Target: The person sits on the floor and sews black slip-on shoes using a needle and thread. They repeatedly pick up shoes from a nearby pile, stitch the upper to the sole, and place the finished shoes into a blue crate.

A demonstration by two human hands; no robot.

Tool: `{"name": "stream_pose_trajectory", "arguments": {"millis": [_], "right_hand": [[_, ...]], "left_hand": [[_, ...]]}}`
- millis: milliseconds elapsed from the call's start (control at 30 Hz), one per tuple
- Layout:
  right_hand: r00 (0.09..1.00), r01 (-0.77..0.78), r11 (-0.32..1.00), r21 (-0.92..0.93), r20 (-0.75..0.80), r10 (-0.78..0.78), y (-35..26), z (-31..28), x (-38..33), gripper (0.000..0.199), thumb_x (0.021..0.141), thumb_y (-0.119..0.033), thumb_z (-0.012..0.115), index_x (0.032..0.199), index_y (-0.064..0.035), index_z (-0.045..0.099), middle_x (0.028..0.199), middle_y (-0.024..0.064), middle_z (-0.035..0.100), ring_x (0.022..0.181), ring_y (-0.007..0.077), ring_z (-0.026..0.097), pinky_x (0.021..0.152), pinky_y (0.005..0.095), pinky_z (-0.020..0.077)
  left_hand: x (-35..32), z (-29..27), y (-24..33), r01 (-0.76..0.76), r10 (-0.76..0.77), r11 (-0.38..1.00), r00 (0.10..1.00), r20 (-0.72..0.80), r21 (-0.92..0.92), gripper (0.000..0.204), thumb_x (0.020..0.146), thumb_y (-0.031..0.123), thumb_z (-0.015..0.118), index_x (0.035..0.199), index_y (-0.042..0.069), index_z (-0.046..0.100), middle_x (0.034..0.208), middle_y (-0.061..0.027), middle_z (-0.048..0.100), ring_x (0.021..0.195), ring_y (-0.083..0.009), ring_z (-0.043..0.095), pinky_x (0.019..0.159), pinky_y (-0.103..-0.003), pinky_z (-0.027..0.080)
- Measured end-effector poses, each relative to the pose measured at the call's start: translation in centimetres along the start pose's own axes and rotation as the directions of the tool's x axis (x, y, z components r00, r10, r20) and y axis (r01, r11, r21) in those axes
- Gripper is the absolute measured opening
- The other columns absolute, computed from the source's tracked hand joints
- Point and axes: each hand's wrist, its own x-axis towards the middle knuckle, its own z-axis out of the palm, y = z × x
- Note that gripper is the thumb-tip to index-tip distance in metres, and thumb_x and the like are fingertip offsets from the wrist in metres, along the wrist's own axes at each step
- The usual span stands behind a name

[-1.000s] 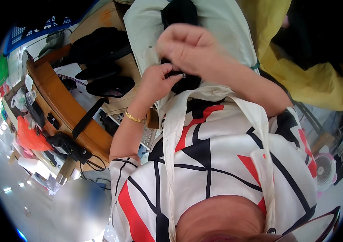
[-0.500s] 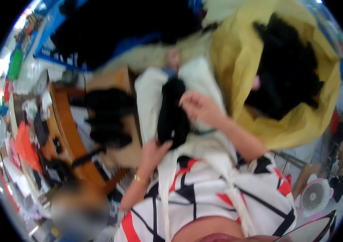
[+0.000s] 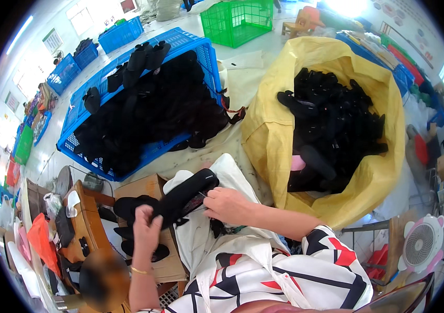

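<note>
A black slipper (image 3: 188,194) slants across the white cloth (image 3: 227,172) on my lap, its far end tipped up to the right. My left hand (image 3: 146,235) is closed at the slipper's near left end, its fingers partly hidden. My right hand (image 3: 227,205) is pinched at the slipper's right side. A thin pale sliver shows at those fingertips, too small to name. Beside my left hand, several more black slippers (image 3: 133,206) lie on a cardboard box (image 3: 146,187).
Ahead on the left, a tipped blue crate (image 3: 180,39) holds a heap of black slippers. To the right stands a large yellow sack (image 3: 269,125) with more. A wooden table (image 3: 84,219) is at left, a pink-and-white fan (image 3: 421,241) at right.
My view has lifted and sharpened. The slipper, earlier lengthwise in front of me, now slants to the right. My right hand, raised with loosely bent fingers before, now pinches at its side.
</note>
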Motion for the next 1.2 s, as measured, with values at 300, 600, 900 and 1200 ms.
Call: {"name": "stream_pose_trajectory", "arguments": {"millis": [300,600,900,1200], "right_hand": [[0.988,-0.156,0.967,0.202,0.012,0.157,-2.0,3.1,0.2,0.030,0.083,-0.027,0.071,0.071,-0.0047,0.055,0.072,0.0134,0.054,0.069,0.0343,0.058,0.059,0.0446,0.0449],[0.858,-0.513,0.768,0.383,0.212,0.467,0.0,7.6,-2.1,0.029,0.084,-0.024,0.075,0.072,-0.0035,0.058,0.073,0.0113,0.056,0.063,0.0284,0.058,0.059,0.0378,0.0462],[0.903,-0.422,0.812,0.402,0.104,0.418,-0.2,8.5,-2.7,0.028,0.084,-0.025,0.073,0.072,-0.0046,0.059,0.071,0.0113,0.057,0.067,0.0300,0.058,0.061,0.0400,0.0462],[0.902,-0.425,0.824,0.374,0.103,0.418,0.6,8.5,-3.1,0.029,0.087,-0.028,0.069,0.073,-0.0053,0.058,0.072,0.0101,0.057,0.071,0.0298,0.058,0.063,0.0413,0.0458]], "left_hand": [[11.1,-0.2,-0.9,-0.083,-0.158,0.946,0.728,0.668,0.314,0.021,0.091,0.010,0.062,0.107,-0.001,0.067,0.099,-0.0072,0.068,0.095,-0.0155,0.061,0.090,-0.029,0.048],[21.9,1.2,-1.7,-0.189,0.150,0.963,0.968,0.203,0.190,0.068,0.085,0.012,0.070,0.146,0.002,0.040,0.076,-0.0089,0.062,0.068,-0.0132,0.059,0.068,-0.029,0.051],[28.5,1.7,10.5,-0.217,0.054,0.821,0.950,0.307,0.528,0.044,0.088,0.020,0.068,0.122,-0.005,0.057,0.063,-0.0101,0.061,0.053,-0.0169,0.060,0.054,-0.030,0.050],[16.4,4.7,2.9,-0.281,0.185,0.884,0.944,0.273,0.373,0.025,0.084,0.017,0.072,0.102,-0.001,0.067,0.069,-0.0094,0.064,0.062,-0.0148,0.058,0.060,-0.031,0.048]]}}
